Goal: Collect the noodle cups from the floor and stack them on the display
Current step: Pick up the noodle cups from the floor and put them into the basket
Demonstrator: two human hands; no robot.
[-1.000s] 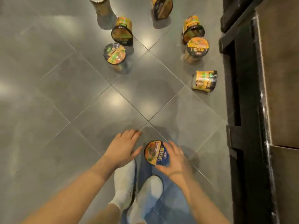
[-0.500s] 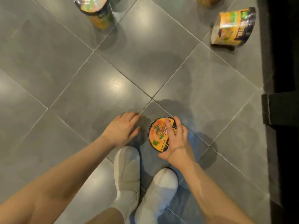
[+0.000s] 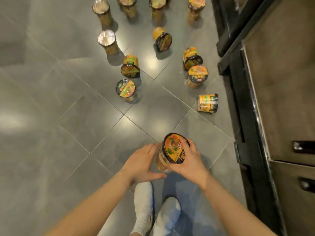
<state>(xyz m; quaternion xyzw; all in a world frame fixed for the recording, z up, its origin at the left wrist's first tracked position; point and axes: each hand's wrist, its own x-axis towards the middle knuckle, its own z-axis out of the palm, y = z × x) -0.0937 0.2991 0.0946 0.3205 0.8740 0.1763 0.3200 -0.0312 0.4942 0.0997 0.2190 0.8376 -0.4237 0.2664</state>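
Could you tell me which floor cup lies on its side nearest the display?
The cup beside the black display; its lid faces right, others stand or lie farther left.

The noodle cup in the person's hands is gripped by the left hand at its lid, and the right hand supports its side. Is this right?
No, the hands are swapped. In the head view the right hand grips the noodle cup at its lid, and the left hand supports its side.

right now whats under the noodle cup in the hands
Below the orange-and-black noodle cup, held by the right hand and left hand, show grey floor tiles, blue jeans and white socks. The cup's base is hidden.
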